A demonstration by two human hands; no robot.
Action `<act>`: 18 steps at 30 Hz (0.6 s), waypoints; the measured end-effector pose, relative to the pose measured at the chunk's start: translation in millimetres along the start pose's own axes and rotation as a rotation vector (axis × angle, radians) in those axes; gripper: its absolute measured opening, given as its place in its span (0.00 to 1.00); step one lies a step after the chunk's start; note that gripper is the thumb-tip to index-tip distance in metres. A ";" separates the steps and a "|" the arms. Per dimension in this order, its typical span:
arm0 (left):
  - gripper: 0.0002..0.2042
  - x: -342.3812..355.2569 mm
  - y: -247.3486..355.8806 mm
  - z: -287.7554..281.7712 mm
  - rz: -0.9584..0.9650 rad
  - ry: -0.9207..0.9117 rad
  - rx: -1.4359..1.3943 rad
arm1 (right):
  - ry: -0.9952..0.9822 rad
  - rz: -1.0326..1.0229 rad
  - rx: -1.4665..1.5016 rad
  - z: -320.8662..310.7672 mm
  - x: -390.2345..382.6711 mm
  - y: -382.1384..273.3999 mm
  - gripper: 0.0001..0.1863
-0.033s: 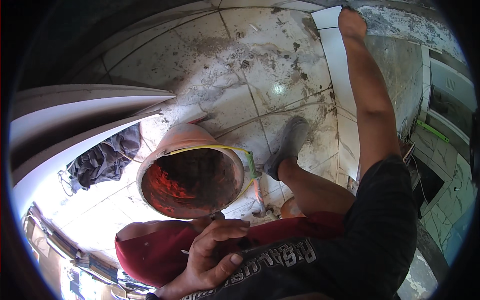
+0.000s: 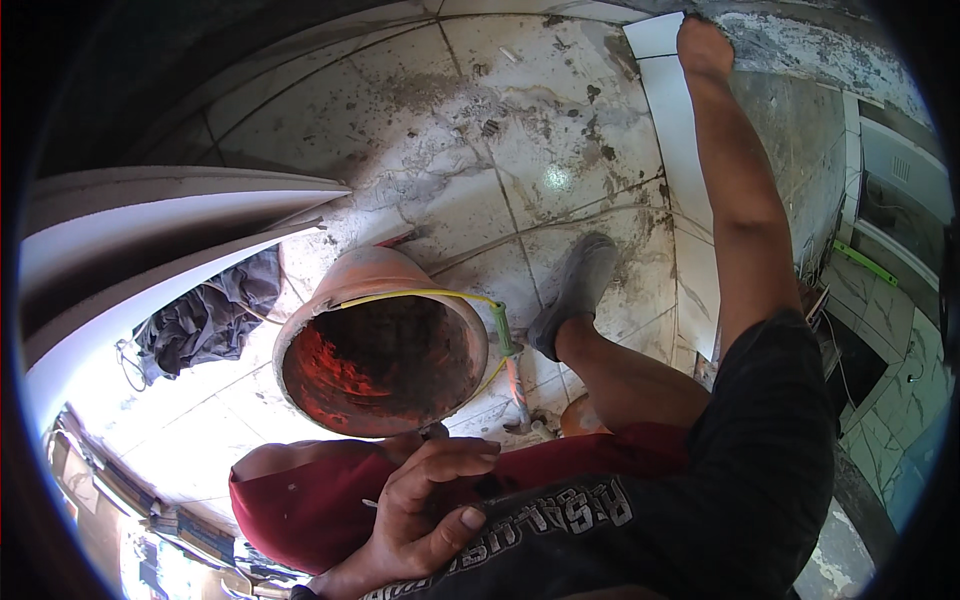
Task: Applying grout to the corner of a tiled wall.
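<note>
My right arm reaches up to the far right, where my right hand [image 2: 705, 48] is closed against the rough wall edge, at the top end of a white tile strip [image 2: 690, 200]. Whatever its fingers hold is hidden. Close to my body, over the dark red shorts, my left hand [image 2: 430, 515] hangs with loosely bent fingers, thumb apart and nothing in it. Just beyond it a worn bucket [image 2: 440, 400] lies tilted, its mouth towards me. Red and dark residue coats the inside. The bucket has a yellow handle with a green grip [image 2: 502, 325].
Dirty tiles cover the floor [image 2: 400, 120], with my grey shoe [image 2: 580, 290] on them. A hammer-like tool [image 2: 517, 395] with an orange handle lies right of the bucket. Left are dark crumpled cloth [image 2: 215, 315] and large leaning panels [image 2: 180, 240]. A green bar [image 2: 865, 262] rests far right.
</note>
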State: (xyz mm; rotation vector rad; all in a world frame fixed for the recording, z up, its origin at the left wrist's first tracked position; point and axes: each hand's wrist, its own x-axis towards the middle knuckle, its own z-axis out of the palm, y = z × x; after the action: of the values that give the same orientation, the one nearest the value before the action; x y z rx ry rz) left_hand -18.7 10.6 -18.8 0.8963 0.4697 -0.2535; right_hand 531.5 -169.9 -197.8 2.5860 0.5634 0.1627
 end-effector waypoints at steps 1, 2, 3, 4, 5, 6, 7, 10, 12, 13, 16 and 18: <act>0.16 0.9 0.0 -0.7 -0.002 -0.002 0.004 | -0.002 -0.004 -0.001 2.9 0.6 0.0 0.15; 0.16 1.9 -0.3 -1.4 -0.005 0.001 0.001 | 0.001 -0.007 -0.009 6.4 1.1 0.9 0.15; 0.16 3.0 -0.6 -2.1 -0.003 0.001 -0.003 | 0.005 -0.010 -0.017 9.1 1.2 0.7 0.15; 0.16 2.9 -0.1 -1.6 0.000 0.002 -0.004 | 0.004 -0.012 -0.017 8.1 0.9 0.4 0.15; 0.16 2.5 0.1 -1.2 -0.001 0.003 -0.005 | 0.021 -0.015 -0.039 6.4 0.8 0.0 0.15; 0.16 2.1 0.2 -0.7 0.005 0.009 -0.004 | 0.039 -0.019 -0.061 5.7 0.5 -0.3 0.15; 0.16 1.7 0.2 0.0 0.012 0.014 -0.002 | 0.037 -0.021 -0.061 6.3 -0.1 -0.1 0.15; 0.16 1.9 -1.6 2.5 0.013 0.027 -0.039 | 0.100 -0.024 -0.044 5.4 -2.4 -1.1 0.14; 0.16 3.0 -1.0 1.8 0.014 0.020 -0.023 | 0.077 -0.022 -0.010 -3.4 -4.9 -4.7 0.14; 0.16 3.8 -1.0 1.4 0.018 0.008 -0.006 | 0.078 -0.020 -0.012 -0.4 -2.7 -2.1 0.14; 0.16 3.8 -2.2 1.5 0.012 0.008 -0.014 | 0.048 -0.008 -0.022 8.6 3.5 3.0 0.14; 0.16 4.4 -1.3 1.0 0.011 0.001 -0.008 | 0.048 -0.012 -0.027 8.4 2.9 0.9 0.14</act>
State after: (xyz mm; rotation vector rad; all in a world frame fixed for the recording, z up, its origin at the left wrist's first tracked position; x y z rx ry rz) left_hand -15.0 8.9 -21.4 0.8912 0.4667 -0.2414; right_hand 536.2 -173.0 -204.7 2.5584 0.5902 0.2274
